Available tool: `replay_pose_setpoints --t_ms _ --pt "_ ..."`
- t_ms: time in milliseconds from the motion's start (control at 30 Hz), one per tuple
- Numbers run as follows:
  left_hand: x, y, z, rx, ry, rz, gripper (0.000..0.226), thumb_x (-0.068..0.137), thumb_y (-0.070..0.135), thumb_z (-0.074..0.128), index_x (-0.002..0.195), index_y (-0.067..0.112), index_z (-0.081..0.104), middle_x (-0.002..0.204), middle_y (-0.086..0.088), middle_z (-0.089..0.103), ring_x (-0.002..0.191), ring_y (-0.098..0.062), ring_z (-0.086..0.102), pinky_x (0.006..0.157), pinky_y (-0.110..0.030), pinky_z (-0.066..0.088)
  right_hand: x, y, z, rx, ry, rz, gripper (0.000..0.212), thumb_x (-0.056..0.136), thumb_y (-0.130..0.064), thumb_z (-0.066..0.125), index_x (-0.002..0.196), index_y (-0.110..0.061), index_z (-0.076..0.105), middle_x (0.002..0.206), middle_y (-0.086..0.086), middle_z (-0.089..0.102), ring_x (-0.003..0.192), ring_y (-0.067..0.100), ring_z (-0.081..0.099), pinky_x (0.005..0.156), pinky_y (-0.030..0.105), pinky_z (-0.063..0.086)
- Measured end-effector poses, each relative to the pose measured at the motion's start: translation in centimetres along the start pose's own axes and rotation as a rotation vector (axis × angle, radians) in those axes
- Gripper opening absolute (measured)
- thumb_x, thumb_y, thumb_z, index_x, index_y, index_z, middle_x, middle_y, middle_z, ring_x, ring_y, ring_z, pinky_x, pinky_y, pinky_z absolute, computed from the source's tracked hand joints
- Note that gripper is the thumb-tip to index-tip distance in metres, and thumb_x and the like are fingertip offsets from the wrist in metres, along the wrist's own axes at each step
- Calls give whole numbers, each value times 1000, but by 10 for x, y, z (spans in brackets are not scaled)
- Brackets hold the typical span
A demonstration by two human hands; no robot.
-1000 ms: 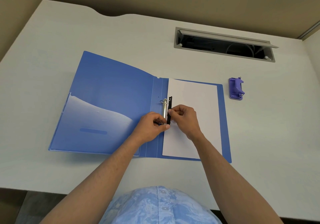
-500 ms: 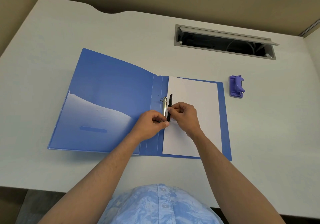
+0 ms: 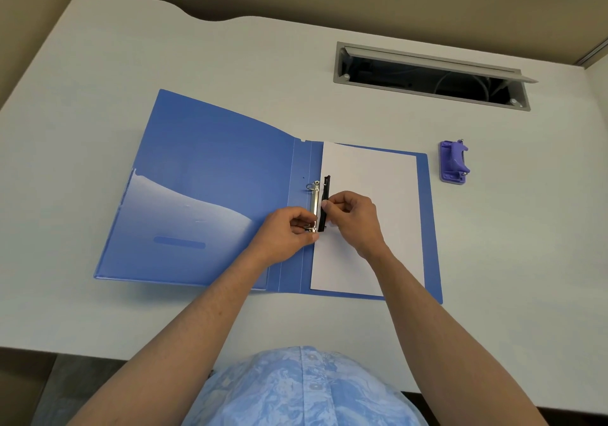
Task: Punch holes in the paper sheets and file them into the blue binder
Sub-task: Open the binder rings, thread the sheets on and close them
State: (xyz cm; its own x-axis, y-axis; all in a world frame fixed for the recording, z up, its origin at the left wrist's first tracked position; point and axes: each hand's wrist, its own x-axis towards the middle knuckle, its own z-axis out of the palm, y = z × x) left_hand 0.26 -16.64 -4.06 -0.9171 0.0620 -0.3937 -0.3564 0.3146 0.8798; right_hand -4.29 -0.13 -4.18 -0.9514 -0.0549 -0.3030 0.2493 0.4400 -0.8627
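A blue binder [image 3: 210, 175] lies open and flat near the middle of a white table [image 3: 131, 47], its front cover spread toward the table's left edge and its back cover toward the right. White paper [image 3: 371, 195] rests on the back cover, its left edge lined up against the metal ring mechanism [image 3: 315, 195] beside the spine. A black clip bar [image 3: 325, 202] stands along that edge, just beside the metal strip and touching the paper.

The left hand [image 3: 289, 233] is curled at the lower end of the mechanism, thumb and forefinger pinched on the metal there. The right hand [image 3: 353, 218] lies over the paper, its fingers curled in and its fingertips [image 3: 329, 203] nipping the middle of the black bar. Both forearms reach in from the table's near edge, above a pale blue patterned shirt [image 3: 306, 389].

A translucent pocket [image 3: 184, 228] covers the lower half of the inside front cover, with a darker blue strip showing through it. One open ring arches at the far end of the mechanism.

A purple hole punch [image 3: 454, 162] sits by itself toward the table's right edge, well apart from the binder. Toward the far right corner, a grey cable hatch [image 3: 427, 73] is set into the tabletop with its flap raised, a pale cable visible in the dark slot.

No brand, label or writing can be read on the binder, the punch or the paper.
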Motion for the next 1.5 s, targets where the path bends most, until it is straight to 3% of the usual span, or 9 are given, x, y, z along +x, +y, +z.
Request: replay_pose_setpoints --t_ms 167,233,300,400,733,1500 --pt "0 1 2 -71 72 -55 26 78 -1 75 94 17 67 92 1 72 89 -12 71 87 -27 57 1 -2 0 -14 -2 -2 13 90 -22 71 91 -9 73 78 3 75 70 16 71 77 46 61" --pt "-2 1 8 -76 165 -88 22 79 1 75 94 14 67 90 2 71 87 -12 70 76 -14 55 2 -2 0 -18 -2 4 12 89 -21 71 91 -9 73 77 2 75 69 16 71 77 44 61" --pt "-6 -1 16 -44 245 -87 22 79 5 76 98 12 68 96 0 70 86 -10 69 69 -7 51 2 -2 -1 -26 -9 4 11 89 -19 71 91 -8 73 76 2 74 67 14 70 76 40 61" --pt "-9 -6 25 -33 289 -30 22 81 6 75 100 11 68 106 -4 67 90 -10 68 72 -8 52 0 -1 -2 -55 -28 -10 10 89 -17 70 93 -8 73 76 1 73 66 10 67 73 34 60" --pt "-8 -7 26 2 298 -12 22 83 9 75 104 8 69 110 -6 63 86 -8 66 71 -3 49 -1 0 -2 -45 3 20 7 88 -17 71 88 -11 73 78 5 74 73 23 70 76 42 61" --pt "-11 -4 29 30 311 15 19 85 18 74 100 8 71 107 -3 59 85 -12 68 71 -6 51 -3 -2 2 -41 35 18 10 87 -18 72 84 -8 72 73 4 73 66 16 67 73 41 61"
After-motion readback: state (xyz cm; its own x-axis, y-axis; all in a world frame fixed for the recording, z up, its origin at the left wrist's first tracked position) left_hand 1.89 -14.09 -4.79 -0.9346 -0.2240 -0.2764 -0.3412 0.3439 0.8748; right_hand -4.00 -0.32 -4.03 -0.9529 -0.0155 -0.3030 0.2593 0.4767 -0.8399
